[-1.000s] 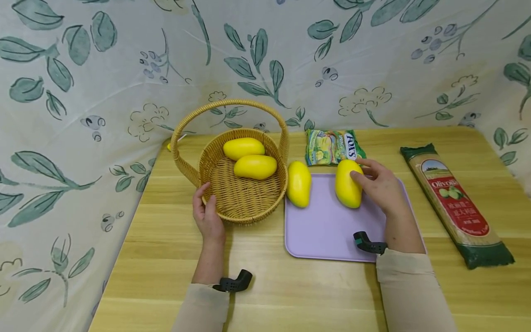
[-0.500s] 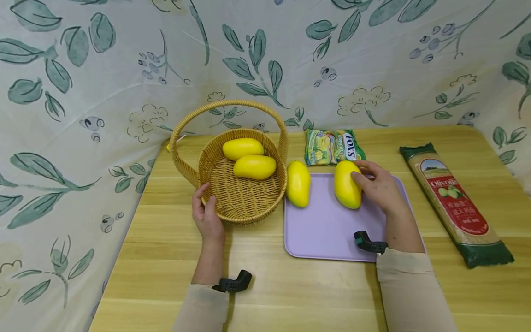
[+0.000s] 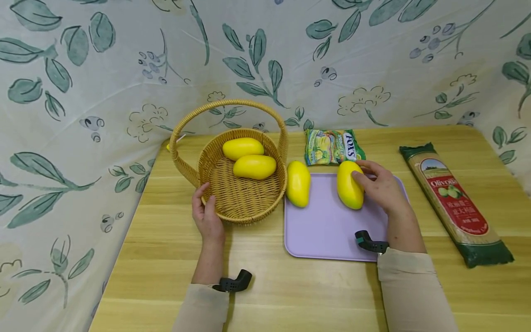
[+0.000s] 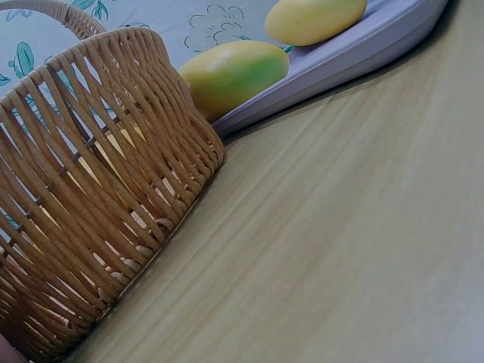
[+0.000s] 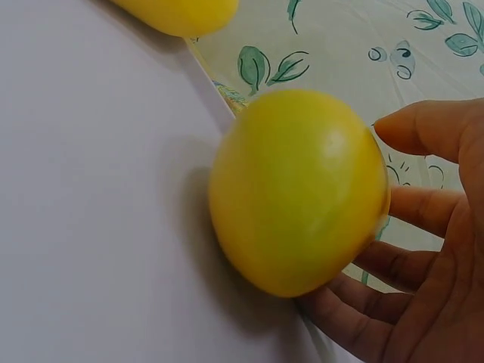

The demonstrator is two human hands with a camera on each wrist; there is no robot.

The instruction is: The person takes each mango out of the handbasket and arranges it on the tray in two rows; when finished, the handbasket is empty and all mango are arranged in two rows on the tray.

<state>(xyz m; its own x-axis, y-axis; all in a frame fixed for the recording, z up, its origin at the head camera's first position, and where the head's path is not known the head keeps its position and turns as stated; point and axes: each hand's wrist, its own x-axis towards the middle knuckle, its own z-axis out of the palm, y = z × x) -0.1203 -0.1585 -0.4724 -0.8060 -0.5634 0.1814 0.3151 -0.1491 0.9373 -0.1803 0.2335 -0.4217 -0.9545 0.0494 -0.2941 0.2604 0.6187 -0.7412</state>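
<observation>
A wicker basket (image 3: 244, 203) with a tall arched handle stands left of centre, two yellow mangoes inside: one at the back (image 3: 243, 147), another in front of it (image 3: 255, 167). My left hand (image 3: 209, 221) holds the basket at its near left side, fingertips and thumb at the rim; only a sliver of it enters the left wrist view. On a lilac tray (image 3: 332, 230), my right hand (image 3: 381, 186) grips a yellow mango (image 3: 349, 184), thumb on top and fingers around the far side. That mango (image 5: 299, 193) has a greenish end. Another mango (image 3: 298, 183) lies at the tray's left edge, beside the basket.
Behind the tray is a green candy packet (image 3: 332, 147). A long pack of spaghetti (image 3: 454, 203) lies right of the tray. Floral cloth (image 3: 265, 60) hangs behind the wooden table (image 3: 290, 295).
My right hand and its mango have shifted slightly left and then slightly right on the tray. The left hand and the basket stay in place.
</observation>
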